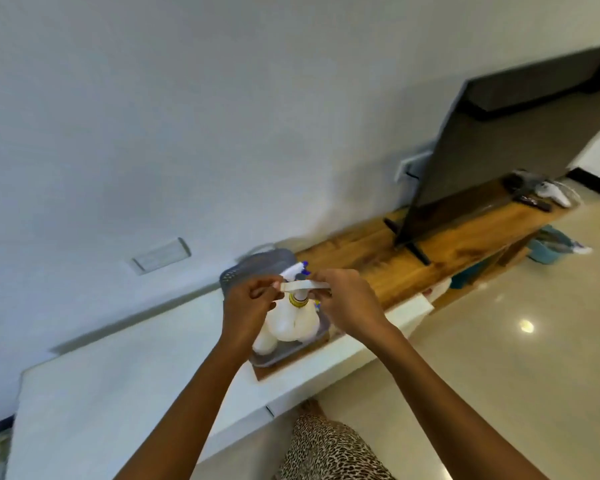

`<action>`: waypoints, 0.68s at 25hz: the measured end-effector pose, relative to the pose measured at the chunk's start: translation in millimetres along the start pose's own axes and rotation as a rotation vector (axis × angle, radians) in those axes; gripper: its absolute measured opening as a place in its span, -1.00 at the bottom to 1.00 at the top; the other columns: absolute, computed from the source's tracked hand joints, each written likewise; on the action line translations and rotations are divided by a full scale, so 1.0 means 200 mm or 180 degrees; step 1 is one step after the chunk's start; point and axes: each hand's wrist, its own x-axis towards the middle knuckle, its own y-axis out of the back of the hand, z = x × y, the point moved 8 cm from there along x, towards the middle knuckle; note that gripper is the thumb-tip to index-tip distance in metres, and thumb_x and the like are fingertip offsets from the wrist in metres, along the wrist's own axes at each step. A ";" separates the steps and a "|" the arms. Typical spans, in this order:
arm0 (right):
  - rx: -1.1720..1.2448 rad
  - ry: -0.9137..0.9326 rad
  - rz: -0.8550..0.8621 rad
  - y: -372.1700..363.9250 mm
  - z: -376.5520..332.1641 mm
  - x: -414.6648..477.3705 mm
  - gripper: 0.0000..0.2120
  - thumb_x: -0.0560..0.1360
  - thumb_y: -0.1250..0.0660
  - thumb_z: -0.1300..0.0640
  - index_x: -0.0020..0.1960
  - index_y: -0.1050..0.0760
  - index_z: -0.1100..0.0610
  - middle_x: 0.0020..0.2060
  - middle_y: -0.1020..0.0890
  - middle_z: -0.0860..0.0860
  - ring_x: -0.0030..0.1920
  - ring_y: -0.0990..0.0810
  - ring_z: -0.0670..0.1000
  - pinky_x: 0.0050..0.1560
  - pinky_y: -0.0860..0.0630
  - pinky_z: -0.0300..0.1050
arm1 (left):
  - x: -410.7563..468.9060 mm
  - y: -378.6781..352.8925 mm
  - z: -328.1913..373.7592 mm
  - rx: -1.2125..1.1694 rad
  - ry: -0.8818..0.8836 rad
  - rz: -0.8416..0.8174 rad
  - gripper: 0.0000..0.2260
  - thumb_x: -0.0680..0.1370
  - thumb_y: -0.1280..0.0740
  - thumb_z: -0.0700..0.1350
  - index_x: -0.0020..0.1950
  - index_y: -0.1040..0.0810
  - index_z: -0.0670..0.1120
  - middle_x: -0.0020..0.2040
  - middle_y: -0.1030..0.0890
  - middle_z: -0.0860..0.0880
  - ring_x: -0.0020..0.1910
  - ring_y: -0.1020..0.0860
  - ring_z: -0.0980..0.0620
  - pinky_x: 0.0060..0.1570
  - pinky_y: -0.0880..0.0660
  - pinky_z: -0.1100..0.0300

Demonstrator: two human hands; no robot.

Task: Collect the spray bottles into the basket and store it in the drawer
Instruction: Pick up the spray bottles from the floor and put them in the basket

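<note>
white wall fills the upper frame, and below it a wooden surface (413,251) carrying a dark, tilted television (499,140) meets a white cabinet top (118,382) near the centre. at that join sits the grey basket (253,271), holding several white spray bottles (291,323) upright, with blue nozzles (304,266) on top. the left hand (248,306) pinches one end of a pale band (305,285) above the bottles and the right hand (347,303) curls round the other; whether this is the basket's handle i cannot tell. collecting looks done. next, the loaded basket must be lifted level and taken to the drawer, which is not plainly visible.
</note>
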 end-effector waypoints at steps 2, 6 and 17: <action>0.0102 0.0183 -0.0087 -0.02 -0.03 0.28 -0.74 0.48 -0.27 0.20 0.16 -0.54 0.09 0.04 -0.66 0.12 0.05 -0.59 0.13 -0.05 -0.49 -0.11 | 0.20 0.12 0.03 0.0100 0.0016 0.0362 -0.93 0.49 -0.33 -0.19 -0.10 -0.61 -0.10 -0.11 -0.67 -0.15 -0.04 -0.63 -0.11 -0.03 -0.54 0.08; 0.0342 0.0347 -0.0254 -0.11 -0.02 0.80 -0.70 0.50 -0.19 0.29 0.19 -0.52 0.16 0.08 -0.62 0.17 0.08 -0.57 0.15 0.04 -0.45 -0.10 | 0.47 0.31 0.13 0.0648 -0.0148 0.1006 -0.90 0.50 -0.32 -0.15 -0.06 -0.63 -0.08 -0.09 -0.66 -0.03 -0.06 -0.58 0.07 -0.08 -0.44 0.37; -0.0208 0.0133 -0.1334 -0.89 0.31 1.55 -0.68 0.48 -0.12 0.42 0.16 -0.51 0.31 0.11 -0.58 0.29 0.13 -0.52 0.28 0.00 -0.41 -0.04 | 0.72 0.67 0.03 0.1192 0.0344 0.1578 -0.90 0.51 -0.31 -0.13 -0.05 -0.61 -0.06 -0.06 -0.62 0.10 -0.04 -0.57 0.06 -0.11 -0.42 0.43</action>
